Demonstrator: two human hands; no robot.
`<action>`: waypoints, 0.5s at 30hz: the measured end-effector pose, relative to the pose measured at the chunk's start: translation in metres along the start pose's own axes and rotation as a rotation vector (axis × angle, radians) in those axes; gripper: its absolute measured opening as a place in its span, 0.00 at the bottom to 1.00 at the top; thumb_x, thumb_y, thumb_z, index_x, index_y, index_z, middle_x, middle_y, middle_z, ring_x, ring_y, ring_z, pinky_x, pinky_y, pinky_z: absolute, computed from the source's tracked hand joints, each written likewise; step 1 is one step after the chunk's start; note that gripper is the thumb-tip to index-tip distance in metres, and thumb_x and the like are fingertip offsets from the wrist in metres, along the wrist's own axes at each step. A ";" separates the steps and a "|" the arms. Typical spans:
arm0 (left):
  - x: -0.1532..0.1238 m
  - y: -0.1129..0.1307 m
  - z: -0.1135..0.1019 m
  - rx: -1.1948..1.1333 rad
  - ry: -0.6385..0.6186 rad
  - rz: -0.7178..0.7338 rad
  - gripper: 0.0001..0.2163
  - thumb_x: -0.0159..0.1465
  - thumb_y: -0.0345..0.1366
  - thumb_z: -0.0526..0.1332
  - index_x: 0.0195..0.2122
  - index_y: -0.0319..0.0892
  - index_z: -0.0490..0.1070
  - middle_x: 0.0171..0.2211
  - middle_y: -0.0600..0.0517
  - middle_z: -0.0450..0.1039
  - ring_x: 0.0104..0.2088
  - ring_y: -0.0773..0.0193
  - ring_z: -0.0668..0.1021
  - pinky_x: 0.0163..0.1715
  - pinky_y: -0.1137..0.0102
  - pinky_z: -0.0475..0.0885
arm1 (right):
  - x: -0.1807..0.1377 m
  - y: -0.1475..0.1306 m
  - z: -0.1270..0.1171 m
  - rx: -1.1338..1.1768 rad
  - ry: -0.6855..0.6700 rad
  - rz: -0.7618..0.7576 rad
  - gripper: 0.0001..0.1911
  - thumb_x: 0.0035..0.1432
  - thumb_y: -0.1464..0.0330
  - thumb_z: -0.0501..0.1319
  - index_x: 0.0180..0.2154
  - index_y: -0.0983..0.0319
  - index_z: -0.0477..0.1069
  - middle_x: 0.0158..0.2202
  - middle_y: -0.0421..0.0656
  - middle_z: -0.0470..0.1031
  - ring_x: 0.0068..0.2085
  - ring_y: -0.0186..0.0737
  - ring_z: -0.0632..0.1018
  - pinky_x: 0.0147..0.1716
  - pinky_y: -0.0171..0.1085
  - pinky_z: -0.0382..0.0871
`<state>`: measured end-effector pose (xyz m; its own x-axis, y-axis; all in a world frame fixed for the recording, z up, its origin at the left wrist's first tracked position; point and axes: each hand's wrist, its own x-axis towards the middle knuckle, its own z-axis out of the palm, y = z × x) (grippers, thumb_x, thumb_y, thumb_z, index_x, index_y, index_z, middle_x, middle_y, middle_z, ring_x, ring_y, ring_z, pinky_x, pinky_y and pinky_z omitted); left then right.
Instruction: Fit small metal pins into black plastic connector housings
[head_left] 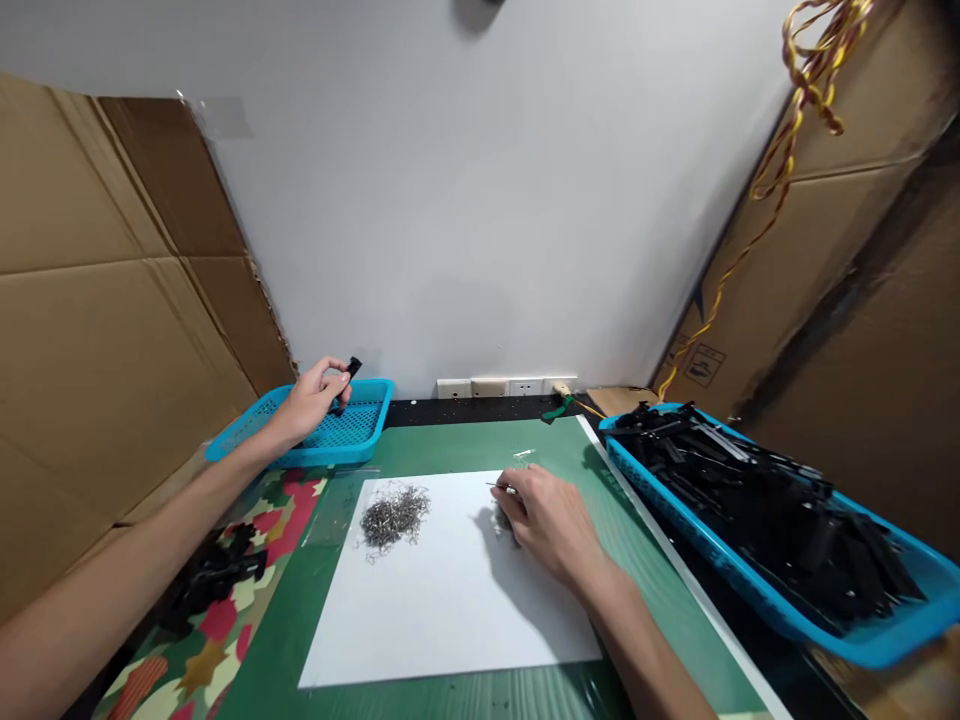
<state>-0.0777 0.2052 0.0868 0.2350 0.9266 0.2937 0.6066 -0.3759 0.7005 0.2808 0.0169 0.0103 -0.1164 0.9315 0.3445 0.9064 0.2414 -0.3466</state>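
Pale wall (pixel 480 200), green mat (pixel 450 440), white sheet (pixel 442 610), left fingers (pixel 334 385) holding black part (pixel 355 367), right fingers (pixel 510 508) pinching thin object (pixel 511 490)

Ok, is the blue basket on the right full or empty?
Mostly full: black parts heap up along most of the basket; bare blue shows at its near end.

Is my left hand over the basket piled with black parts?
No, your left hand holds a black part over the other blue basket.
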 end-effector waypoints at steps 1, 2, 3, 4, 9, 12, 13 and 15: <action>-0.014 0.010 0.002 -0.043 -0.017 0.001 0.21 0.74 0.57 0.52 0.54 0.45 0.62 0.29 0.55 0.69 0.29 0.63 0.73 0.30 0.71 0.68 | -0.001 -0.004 0.000 0.012 -0.026 -0.006 0.09 0.72 0.67 0.60 0.38 0.57 0.78 0.35 0.43 0.80 0.39 0.42 0.79 0.31 0.37 0.53; -0.031 0.020 0.007 -0.099 -0.057 0.001 0.22 0.73 0.58 0.53 0.54 0.46 0.64 0.27 0.57 0.66 0.25 0.65 0.70 0.27 0.72 0.66 | -0.001 -0.008 0.000 0.023 -0.051 -0.009 0.08 0.71 0.67 0.62 0.39 0.57 0.79 0.35 0.44 0.81 0.39 0.42 0.79 0.31 0.37 0.53; -0.048 0.031 0.014 -0.237 -0.137 -0.013 0.22 0.72 0.58 0.56 0.54 0.46 0.66 0.25 0.58 0.63 0.23 0.66 0.67 0.24 0.73 0.61 | -0.002 -0.013 0.001 0.035 -0.074 -0.014 0.07 0.69 0.66 0.63 0.39 0.57 0.80 0.36 0.44 0.81 0.38 0.42 0.79 0.31 0.36 0.54; -0.066 0.040 0.024 -0.345 -0.198 -0.031 0.21 0.71 0.58 0.59 0.53 0.46 0.68 0.23 0.59 0.61 0.22 0.67 0.64 0.22 0.74 0.58 | -0.002 -0.019 0.003 0.049 -0.095 -0.023 0.06 0.69 0.67 0.63 0.40 0.57 0.80 0.36 0.44 0.81 0.37 0.42 0.79 0.31 0.36 0.55; -0.135 0.053 0.083 -0.774 -0.292 -0.227 0.18 0.69 0.55 0.66 0.48 0.47 0.71 0.22 0.59 0.56 0.20 0.70 0.57 0.20 0.73 0.50 | -0.002 -0.054 0.022 0.133 -0.205 -0.124 0.07 0.67 0.68 0.65 0.44 0.54 0.82 0.36 0.43 0.82 0.34 0.41 0.80 0.32 0.36 0.58; -0.153 0.041 0.104 -0.889 -0.266 -0.302 0.19 0.72 0.58 0.60 0.48 0.48 0.72 0.24 0.58 0.56 0.21 0.71 0.54 0.20 0.72 0.49 | 0.003 -0.069 0.035 0.141 -0.241 -0.128 0.09 0.65 0.69 0.67 0.46 0.54 0.82 0.35 0.43 0.82 0.35 0.42 0.81 0.31 0.35 0.58; -0.156 0.037 0.106 -0.918 -0.256 -0.310 0.19 0.72 0.58 0.60 0.49 0.48 0.71 0.25 0.58 0.57 0.21 0.71 0.54 0.20 0.72 0.49 | 0.006 -0.071 0.039 0.139 -0.238 -0.111 0.10 0.65 0.69 0.67 0.47 0.54 0.82 0.35 0.43 0.83 0.35 0.43 0.81 0.31 0.35 0.58; -0.159 0.031 0.108 -0.989 -0.225 -0.326 0.19 0.72 0.57 0.61 0.50 0.48 0.71 0.27 0.57 0.58 0.21 0.72 0.53 0.20 0.73 0.48 | 0.012 -0.072 0.046 0.140 -0.222 -0.065 0.11 0.65 0.69 0.66 0.48 0.55 0.82 0.34 0.43 0.83 0.34 0.43 0.81 0.31 0.35 0.59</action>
<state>-0.0141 0.0476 -0.0080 0.3685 0.9277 -0.0594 -0.1976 0.1406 0.9701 0.1954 0.0232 -0.0003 -0.2727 0.9459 0.1760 0.8308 0.3238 -0.4528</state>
